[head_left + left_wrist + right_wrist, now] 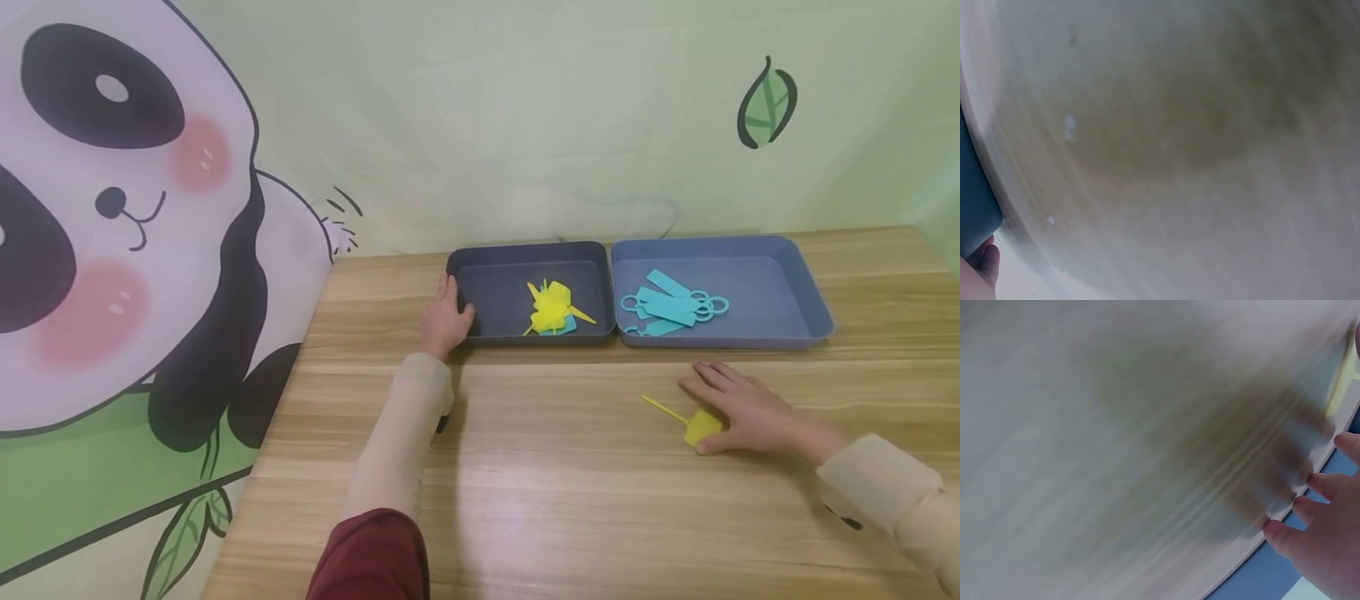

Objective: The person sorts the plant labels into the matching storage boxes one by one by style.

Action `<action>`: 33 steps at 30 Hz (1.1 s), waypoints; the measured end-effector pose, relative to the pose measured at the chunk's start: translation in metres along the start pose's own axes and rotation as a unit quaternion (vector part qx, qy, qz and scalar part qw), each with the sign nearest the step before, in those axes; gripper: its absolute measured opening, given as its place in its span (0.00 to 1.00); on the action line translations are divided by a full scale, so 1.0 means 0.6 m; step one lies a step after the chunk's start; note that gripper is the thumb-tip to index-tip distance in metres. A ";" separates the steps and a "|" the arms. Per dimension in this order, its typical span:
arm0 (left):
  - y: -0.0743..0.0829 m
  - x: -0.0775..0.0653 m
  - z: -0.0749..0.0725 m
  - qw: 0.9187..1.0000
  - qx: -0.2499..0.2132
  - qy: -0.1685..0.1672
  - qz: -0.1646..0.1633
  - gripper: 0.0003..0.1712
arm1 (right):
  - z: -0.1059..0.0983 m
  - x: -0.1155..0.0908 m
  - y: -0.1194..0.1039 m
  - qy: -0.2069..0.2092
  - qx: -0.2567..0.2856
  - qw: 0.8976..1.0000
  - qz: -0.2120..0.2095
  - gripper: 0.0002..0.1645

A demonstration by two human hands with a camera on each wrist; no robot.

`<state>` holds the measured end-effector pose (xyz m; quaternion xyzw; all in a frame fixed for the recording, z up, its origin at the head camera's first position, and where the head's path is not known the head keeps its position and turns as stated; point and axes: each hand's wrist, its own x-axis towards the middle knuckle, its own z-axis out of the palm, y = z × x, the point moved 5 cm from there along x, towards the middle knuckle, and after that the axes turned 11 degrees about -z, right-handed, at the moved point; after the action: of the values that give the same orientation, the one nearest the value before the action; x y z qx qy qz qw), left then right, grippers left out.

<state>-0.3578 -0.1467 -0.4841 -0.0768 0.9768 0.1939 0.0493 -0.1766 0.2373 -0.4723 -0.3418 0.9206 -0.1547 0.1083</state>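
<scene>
A yellow cable-tie tag (702, 428) with a thin tail lies on the wooden table, its tail pointing up and left. Over its right side is my right hand (756, 410), fingers spread and fairly straight, thumb tip at the tag's lower edge. Those fingertips (1279, 534) are down at the table in the right wrist view. My left hand (446, 320) holds the left wall of the dark tray (491, 287), thumb over the rim and fingers along the outside. Inside that tray is a heap of yellow tags (553, 307) with some turquoise beneath.
A blue-grey tray (757, 292) stands right against the dark tray and holds several turquoise tags (671, 307) with ring ends. Behind both trays, the table (555, 467) meets a pale green cloth backdrop (480, 125) with a panda picture at the left.
</scene>
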 end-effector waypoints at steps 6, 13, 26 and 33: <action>0.000 0.002 0.000 1.000 -0.004 -0.002 0.000 0.39 | 0.002 -0.006 -0.002 -0.001 0.001 1.000 0.000 0.57; 0.001 0.003 0.000 1.000 -0.006 -0.002 0.001 0.39 | 0.000 -0.008 -0.005 0.022 0.000 1.000 -0.011 0.52; 0.000 0.004 0.003 1.000 0.004 -0.014 0.003 0.39 | -0.002 -0.019 0.000 0.060 0.010 0.998 -0.036 0.45; 0.002 0.001 0.000 1.000 0.001 -0.012 0.005 0.39 | -0.007 -0.023 0.000 0.061 0.019 0.997 -0.039 0.42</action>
<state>-0.3589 -0.1458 -0.4837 -0.0701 0.9767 0.1938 0.0600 -0.1676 0.2470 -0.4671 -0.3651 0.9085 -0.1965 0.0521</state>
